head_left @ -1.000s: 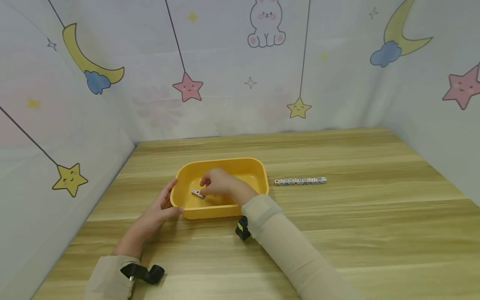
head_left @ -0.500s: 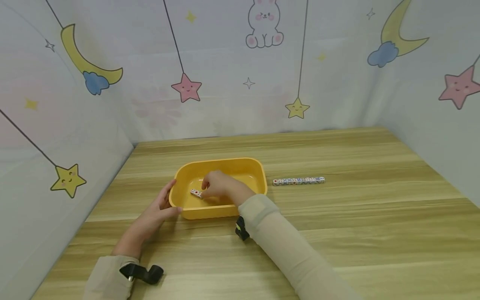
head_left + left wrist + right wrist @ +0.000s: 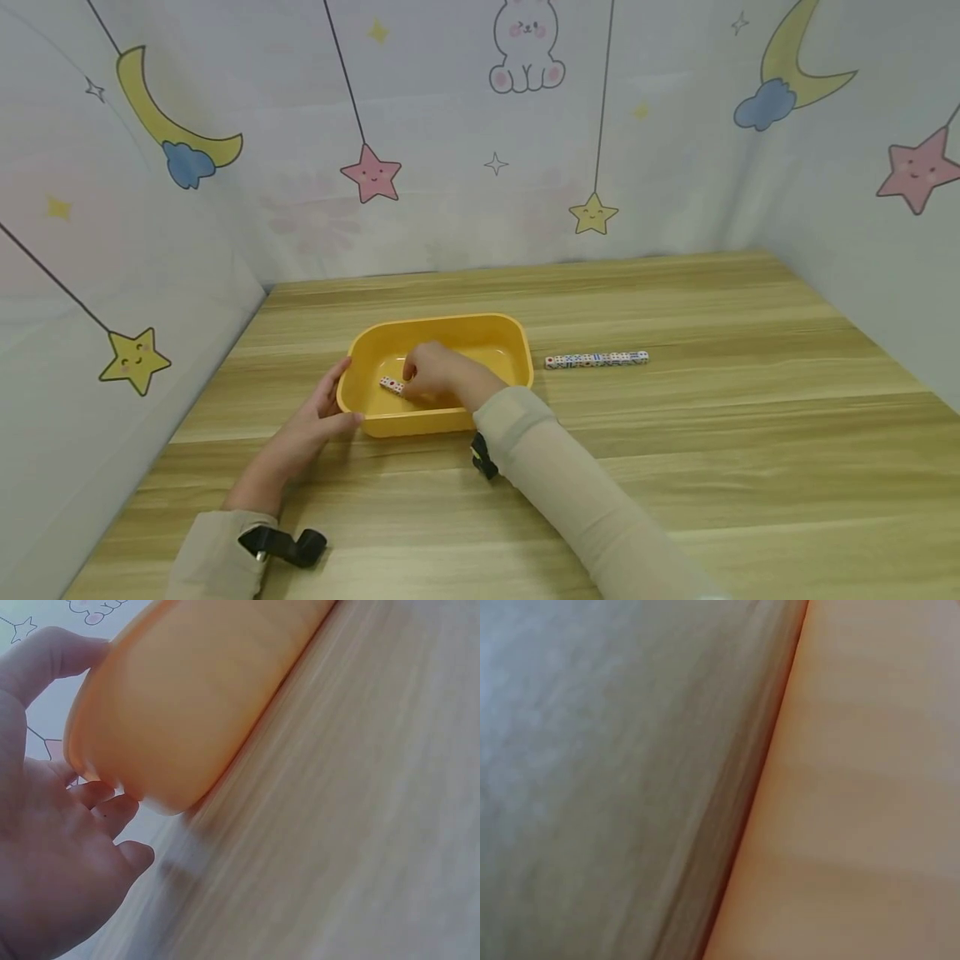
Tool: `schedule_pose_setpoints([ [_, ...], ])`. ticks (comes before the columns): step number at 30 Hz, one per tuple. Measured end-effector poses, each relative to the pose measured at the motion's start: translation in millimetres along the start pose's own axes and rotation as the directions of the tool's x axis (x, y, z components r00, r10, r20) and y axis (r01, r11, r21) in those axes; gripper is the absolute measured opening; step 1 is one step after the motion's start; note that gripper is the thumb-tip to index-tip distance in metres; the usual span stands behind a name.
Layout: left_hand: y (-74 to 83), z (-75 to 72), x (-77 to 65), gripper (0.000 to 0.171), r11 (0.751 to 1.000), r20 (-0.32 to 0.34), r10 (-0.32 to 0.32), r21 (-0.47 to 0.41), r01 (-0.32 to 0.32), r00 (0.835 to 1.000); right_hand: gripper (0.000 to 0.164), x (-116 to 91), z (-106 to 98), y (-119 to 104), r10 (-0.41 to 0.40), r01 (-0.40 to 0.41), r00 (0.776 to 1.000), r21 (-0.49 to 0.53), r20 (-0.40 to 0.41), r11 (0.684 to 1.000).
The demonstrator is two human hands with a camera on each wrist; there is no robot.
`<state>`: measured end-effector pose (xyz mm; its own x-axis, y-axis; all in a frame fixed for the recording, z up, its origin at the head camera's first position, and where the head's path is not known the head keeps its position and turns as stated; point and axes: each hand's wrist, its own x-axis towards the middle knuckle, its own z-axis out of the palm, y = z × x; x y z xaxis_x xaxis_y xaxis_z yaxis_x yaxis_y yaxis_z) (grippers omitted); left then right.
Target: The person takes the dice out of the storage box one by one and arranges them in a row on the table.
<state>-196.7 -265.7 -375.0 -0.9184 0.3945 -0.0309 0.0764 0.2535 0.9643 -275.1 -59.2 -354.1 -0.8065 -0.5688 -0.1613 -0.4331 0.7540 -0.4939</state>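
A yellow plastic box (image 3: 427,425) with rounded corners rests on the wooden table. My left hand (image 3: 311,425) holds its left end, thumb at the near corner and fingers round the far side. In the left wrist view, the thumb and fingers of the left hand (image 3: 52,825) meet the wall of the box (image 3: 187,705). Inside the box lies a short row of white dice (image 3: 391,385). Curled fingers of my right hand (image 3: 438,371) pinch at the right end of that row; the fingertips are partly hidden. The right wrist view shows only the box wall (image 3: 870,787) and the tabletop.
To the right of the box, a long straight row of several dice (image 3: 596,360) lies on the table (image 3: 712,450). A printed white curtain (image 3: 450,225) stands behind the table and along its sides. Both wrists carry black camera mounts (image 3: 285,546).
My right hand has dipped slightly lower at the end of the short dice row in the box. My left hand stays on the box. The whole view has shifted a little.
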Motion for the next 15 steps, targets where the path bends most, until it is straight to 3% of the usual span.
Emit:
schedule_pose_setpoints([
  [15, -0.5, -0.1, -0.1, 0.086, 1.000, 0.007, 0.016, -0.004, -0.016, 1.000, 0.011, -3.2, 1.3, -3.6, 0.008, -0.008, 1.000, 0.001, 0.011, 1.000],
])
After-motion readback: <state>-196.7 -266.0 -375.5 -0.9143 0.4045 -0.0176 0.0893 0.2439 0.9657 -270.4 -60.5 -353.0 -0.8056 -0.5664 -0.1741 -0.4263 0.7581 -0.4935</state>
